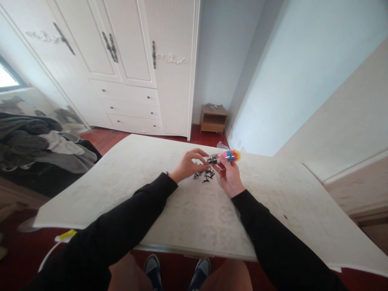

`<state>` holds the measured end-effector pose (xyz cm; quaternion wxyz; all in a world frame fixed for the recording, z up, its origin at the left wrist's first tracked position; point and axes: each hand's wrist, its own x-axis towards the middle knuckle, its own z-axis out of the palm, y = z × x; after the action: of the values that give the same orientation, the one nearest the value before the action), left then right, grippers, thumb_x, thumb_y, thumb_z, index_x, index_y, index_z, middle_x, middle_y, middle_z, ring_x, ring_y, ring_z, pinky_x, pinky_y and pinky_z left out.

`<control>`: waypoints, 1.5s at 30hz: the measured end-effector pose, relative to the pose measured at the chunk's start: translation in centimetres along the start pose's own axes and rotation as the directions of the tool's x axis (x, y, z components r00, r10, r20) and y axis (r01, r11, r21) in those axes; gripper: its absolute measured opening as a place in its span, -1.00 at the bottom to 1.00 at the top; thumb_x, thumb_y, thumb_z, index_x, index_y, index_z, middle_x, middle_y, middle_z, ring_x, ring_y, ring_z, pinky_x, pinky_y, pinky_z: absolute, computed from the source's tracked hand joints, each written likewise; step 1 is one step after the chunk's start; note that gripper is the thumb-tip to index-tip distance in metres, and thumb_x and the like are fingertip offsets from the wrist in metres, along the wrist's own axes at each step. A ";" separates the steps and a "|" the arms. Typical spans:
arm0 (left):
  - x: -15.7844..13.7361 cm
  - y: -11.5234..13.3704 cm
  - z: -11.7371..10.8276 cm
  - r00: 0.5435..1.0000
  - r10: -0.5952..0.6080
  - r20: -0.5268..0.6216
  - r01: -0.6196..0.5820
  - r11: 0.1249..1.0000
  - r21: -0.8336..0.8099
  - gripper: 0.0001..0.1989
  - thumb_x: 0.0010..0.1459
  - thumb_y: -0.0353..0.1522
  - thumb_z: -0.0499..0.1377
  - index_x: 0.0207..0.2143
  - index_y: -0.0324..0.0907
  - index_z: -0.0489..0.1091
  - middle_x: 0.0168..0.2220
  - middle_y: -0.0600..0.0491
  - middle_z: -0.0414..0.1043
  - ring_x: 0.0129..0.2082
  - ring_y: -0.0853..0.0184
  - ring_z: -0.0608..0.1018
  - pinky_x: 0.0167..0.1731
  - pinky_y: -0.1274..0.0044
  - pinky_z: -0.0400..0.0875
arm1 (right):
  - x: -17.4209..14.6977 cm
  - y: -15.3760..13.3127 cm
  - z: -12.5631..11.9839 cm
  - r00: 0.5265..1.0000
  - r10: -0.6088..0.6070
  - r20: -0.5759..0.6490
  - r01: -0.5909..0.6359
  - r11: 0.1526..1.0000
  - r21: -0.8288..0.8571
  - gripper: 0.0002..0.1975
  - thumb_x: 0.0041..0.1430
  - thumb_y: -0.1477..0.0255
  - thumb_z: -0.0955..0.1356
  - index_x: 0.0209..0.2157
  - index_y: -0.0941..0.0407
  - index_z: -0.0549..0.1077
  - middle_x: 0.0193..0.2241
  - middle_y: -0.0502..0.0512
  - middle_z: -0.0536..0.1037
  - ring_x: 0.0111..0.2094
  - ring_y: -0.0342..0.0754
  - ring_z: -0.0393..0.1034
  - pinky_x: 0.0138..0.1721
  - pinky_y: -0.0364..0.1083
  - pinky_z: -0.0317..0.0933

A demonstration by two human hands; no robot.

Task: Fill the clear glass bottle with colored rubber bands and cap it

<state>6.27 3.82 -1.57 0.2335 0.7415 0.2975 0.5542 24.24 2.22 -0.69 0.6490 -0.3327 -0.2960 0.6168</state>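
My right hand (230, 178) is wrapped round a slim clear container (222, 157), held tilted slightly above the table. Its right end is filled with brightly coloured pieces in pink, blue, red and yellow; dark small pieces show in its left end. My left hand (189, 165) reaches the left end of the container, thumb and fingertips curved round it and touching it. Whether a small piece sits between those fingertips is too small to tell. Below the hands, a loose heap of small black clip-like pieces (207, 175) lies on the white table (188, 218).
Beyond the table stand a white wardrobe (130, 48) and a small wooden nightstand (214, 119). Clothes are piled (39, 141) at the left. A small dark mark (285, 217) shows on the tabletop at right. A yellow-ended white cable (67, 235) hangs by the near left edge.
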 end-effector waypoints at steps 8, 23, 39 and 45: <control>0.0 -0.1 -0.2 0.998 -0.052 0.047 0.052 0.998 0.019 -0.79 0.11 -0.24 0.45 -0.21 -0.12 0.65 -0.11 -0.06 0.56 -0.10 0.22 0.59 -0.04 0.36 0.51 | 0.1 -0.3 -0.1 0.997 -0.044 -0.058 0.044 0.999 0.001 -0.64 -0.14 0.34 0.65 -0.35 0.12 0.52 -0.40 -0.06 0.66 -0.35 -0.13 0.58 -0.26 -0.12 0.57; -0.3 -0.8 0.8 0.996 -0.031 0.080 0.034 0.999 -0.038 -0.75 0.16 -0.16 0.41 -0.21 -0.13 0.66 -0.14 -0.06 0.52 -0.12 0.22 0.59 -0.02 0.35 0.52 | -0.2 -0.5 0.1 1.000 0.008 -0.024 -0.008 1.000 -0.020 -0.65 -0.13 0.35 0.64 -0.36 0.11 0.50 -0.39 -0.02 0.67 -0.33 -0.10 0.58 -0.31 -0.13 0.55; -0.6 -0.1 1.0 0.968 0.005 0.250 -0.010 1.000 0.021 -0.65 0.35 -0.23 0.24 0.15 -0.03 0.53 0.09 -0.12 0.42 0.11 0.15 0.51 0.17 0.29 0.46 | -0.3 -0.3 0.0 0.997 0.047 0.060 -0.045 0.998 -0.036 -0.68 -0.06 0.33 0.63 -0.35 0.11 0.52 -0.39 -0.02 0.67 -0.37 -0.09 0.59 -0.34 -0.12 0.55; -0.4 -0.7 0.8 0.999 -0.004 0.041 0.005 0.999 -0.034 -0.70 0.10 -0.13 0.45 -0.22 -0.12 0.67 -0.16 -0.06 0.56 -0.17 0.23 0.61 -0.09 0.37 0.54 | -0.4 -0.3 0.2 1.000 0.023 0.009 -0.023 0.999 -0.042 -0.67 -0.11 0.32 0.64 -0.37 0.11 0.53 -0.39 0.01 0.68 -0.35 -0.09 0.59 -0.34 -0.14 0.55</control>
<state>6.80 4.00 -2.52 0.2536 0.7480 0.2847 0.5433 24.22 1.86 -0.34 0.6333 -0.3465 -0.3080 0.6197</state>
